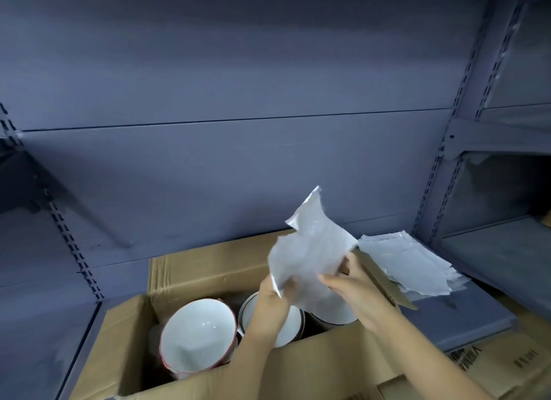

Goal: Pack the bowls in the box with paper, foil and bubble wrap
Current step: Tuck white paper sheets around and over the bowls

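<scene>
Holding one sheet [310, 250]: left hand [275, 295], right hand [354, 292]; above box [185, 268].

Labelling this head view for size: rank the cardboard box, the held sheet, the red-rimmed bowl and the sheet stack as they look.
1. cardboard box
2. held sheet
3. and 4. sheet stack and red-rimmed bowl look alike; the bowl is nearer, so unsure.

both forearms bare, no sleeves, gloves or jewellery on left hand [272, 302] or right hand [354, 295]
</scene>
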Motion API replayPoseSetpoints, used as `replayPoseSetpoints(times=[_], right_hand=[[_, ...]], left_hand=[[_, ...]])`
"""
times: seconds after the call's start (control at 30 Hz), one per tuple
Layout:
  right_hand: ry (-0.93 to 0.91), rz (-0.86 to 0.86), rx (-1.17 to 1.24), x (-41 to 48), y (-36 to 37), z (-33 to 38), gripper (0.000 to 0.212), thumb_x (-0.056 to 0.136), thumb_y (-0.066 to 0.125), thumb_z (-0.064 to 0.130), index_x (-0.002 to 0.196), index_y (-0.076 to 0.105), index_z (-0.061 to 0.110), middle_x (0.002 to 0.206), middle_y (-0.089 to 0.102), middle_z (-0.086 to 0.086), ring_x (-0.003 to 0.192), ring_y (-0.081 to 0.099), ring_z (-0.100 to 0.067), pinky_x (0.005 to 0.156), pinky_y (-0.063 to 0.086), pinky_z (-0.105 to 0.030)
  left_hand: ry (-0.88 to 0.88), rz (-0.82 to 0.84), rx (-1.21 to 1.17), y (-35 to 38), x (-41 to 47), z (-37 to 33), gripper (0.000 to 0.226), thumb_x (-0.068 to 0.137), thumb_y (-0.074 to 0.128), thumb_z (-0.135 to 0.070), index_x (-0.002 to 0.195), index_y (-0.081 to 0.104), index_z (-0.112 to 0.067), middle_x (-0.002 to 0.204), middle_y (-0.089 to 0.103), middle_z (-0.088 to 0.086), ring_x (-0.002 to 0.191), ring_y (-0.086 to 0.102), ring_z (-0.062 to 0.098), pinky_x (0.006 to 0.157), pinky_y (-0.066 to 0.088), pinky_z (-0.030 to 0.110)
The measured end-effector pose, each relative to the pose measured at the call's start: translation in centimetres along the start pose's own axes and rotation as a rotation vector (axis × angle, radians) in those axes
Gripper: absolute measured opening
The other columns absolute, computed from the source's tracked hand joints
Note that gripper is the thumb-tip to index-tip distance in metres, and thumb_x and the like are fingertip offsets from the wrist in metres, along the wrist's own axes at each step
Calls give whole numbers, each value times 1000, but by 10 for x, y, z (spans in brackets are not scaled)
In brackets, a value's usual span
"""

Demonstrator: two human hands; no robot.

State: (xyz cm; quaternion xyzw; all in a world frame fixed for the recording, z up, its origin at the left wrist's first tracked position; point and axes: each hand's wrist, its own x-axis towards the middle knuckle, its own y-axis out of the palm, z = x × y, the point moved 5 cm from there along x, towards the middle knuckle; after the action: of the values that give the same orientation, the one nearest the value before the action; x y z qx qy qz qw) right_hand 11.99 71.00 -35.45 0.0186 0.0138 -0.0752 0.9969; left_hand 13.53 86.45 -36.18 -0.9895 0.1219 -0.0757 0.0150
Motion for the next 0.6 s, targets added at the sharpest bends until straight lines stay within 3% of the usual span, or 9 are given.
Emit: replayPoseSetpoints(times=[0.07, 0.13, 0.2, 0.27, 0.37, 0.47, 0.53, 0.6], right_hand=[[20, 33, -85, 8, -7, -1, 43, 84, 64, 1, 116, 52, 27, 114, 66, 4, 104, 64, -11, 87, 52, -31], [-14, -11, -144, 12, -16, 2, 38, 84, 63, 2, 114, 56, 25, 106, 70, 4, 98, 67, -11, 84, 52, -30], [-38, -166, -156, 15, -33, 2, 34, 83, 63, 6, 108, 56, 27, 102, 69, 7, 94, 65, -10, 82, 52, -31], [-81, -260, -195, 19, -45, 5, 25, 84, 60, 6, 95, 54, 29, 88, 64, 12, 80, 58, -6, 70, 46, -24], [-153, -335, -230, 23, -53, 8, 21, 87, 56, 7, 76, 46, 22, 65, 42, 11, 61, 39, -8, 60, 34, -22], [-176, -396, -199, 31, -61, 1, 30, 88, 58, 10, 69, 36, 13, 63, 35, 4, 55, 33, -8, 58, 33, -25], [-188, -372, -202, 35, -62, -3, 18, 88, 59, 10, 77, 45, 5, 68, 46, -2, 60, 44, -14, 62, 43, -33], [-243, -302, -190, 38, -59, -4, 15, 86, 59, -1, 79, 46, 4, 72, 55, 1, 65, 53, -12, 67, 49, -30]], left_hand=[[-20, 87, -12, 9, -6, -1, 23, 95, 53, -11, 94, 53, -34, 92, 61, -17, 78, 60, -17, 66, 44, 3], [-47, 72, -43, 8, -7, -1, 23, 93, 56, -14, 93, 53, -36, 89, 64, -19, 78, 60, -13, 63, 42, 2], [-37, -23, -47, -2, -1, 4, 19, 91, 59, -13, 96, 61, -32, 88, 71, -14, 85, 64, -2, 66, 44, 4], [23, -54, 20, -5, 7, 3, 14, 90, 60, -13, 97, 67, -24, 93, 73, -9, 92, 66, 8, 71, 46, 10], [55, -92, 130, 0, 15, 8, 20, 89, 63, -16, 95, 68, -34, 96, 69, -7, 90, 63, 8, 77, 47, 16], [89, -144, 256, 3, 24, 9, 32, 88, 62, -8, 86, 62, -40, 94, 64, -8, 83, 59, -2, 72, 42, 7], [90, -164, 283, 7, 29, 9, 31, 87, 61, -8, 84, 60, -39, 88, 64, -6, 74, 59, 0, 67, 41, 10], [66, -174, 297, 9, 35, 14, 22, 88, 61, -13, 89, 58, -35, 81, 62, -6, 72, 57, 6, 65, 41, 15]])
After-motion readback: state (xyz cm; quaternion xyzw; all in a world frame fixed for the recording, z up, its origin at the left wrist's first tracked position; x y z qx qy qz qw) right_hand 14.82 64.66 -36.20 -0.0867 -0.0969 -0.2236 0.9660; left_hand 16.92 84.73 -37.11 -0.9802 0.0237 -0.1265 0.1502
